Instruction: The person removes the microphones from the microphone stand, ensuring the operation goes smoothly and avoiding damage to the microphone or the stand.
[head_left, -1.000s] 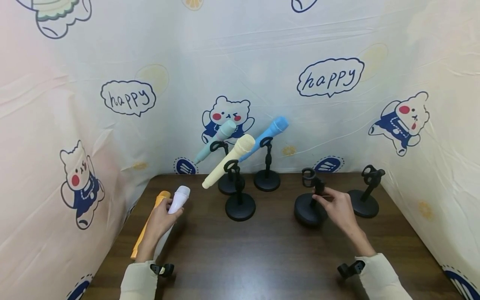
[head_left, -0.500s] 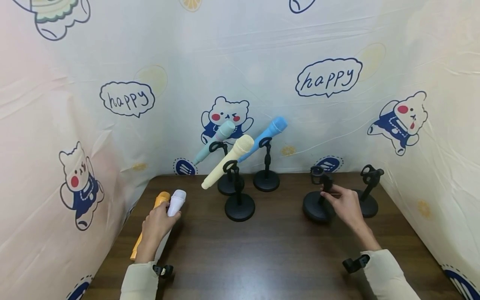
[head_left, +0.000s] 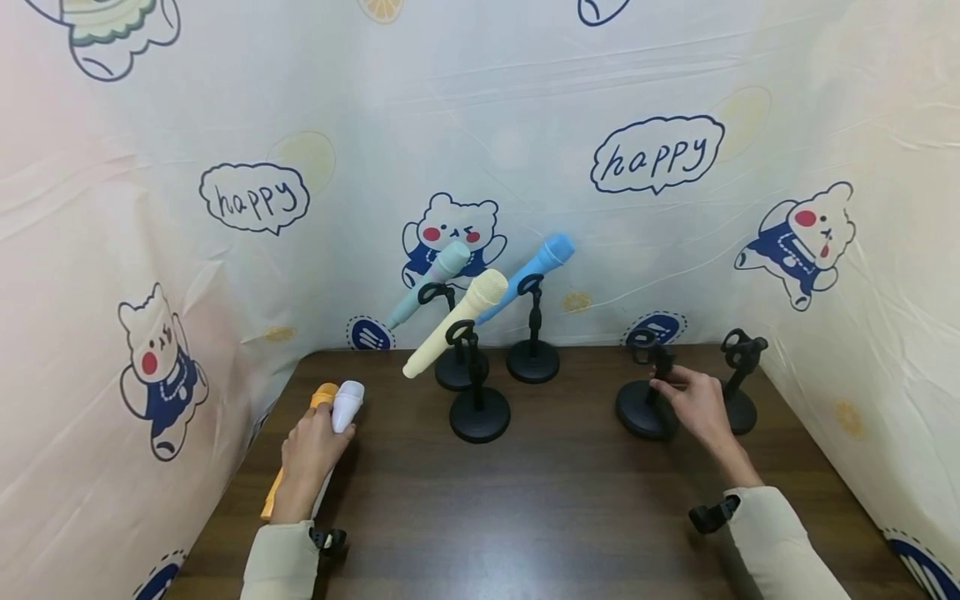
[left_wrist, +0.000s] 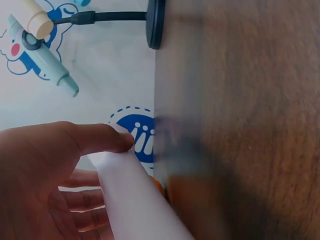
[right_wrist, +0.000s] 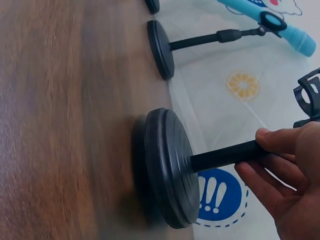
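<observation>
My left hand (head_left: 311, 454) grips a white microphone (head_left: 348, 405), thumb on one side and fingers around the other in the left wrist view. Just left of it, an orange microphone (head_left: 324, 393) lies on the table, partly hidden by the hand. On the right, my right hand (head_left: 699, 408) pinches the pole of a black microphone stand (right_wrist: 172, 170) between thumb and fingers. Its round base is close over the tabletop, with a dark shadow beside it. The stand's ring clip (head_left: 642, 344) holds no microphone. Another bare stand (head_left: 742, 354) is right behind the right hand.
Three stands near the back middle hold tilted microphones: a mint one (head_left: 427, 283), a cream one (head_left: 457, 321) and a blue one (head_left: 528, 275). A patterned cloth (head_left: 525, 108) rises behind and beside the brown table (head_left: 525, 517).
My right hand has moved the stand to the right and slightly back, toward the other bare stand. The white microphone has shifted a little left, closer to the orange one.
</observation>
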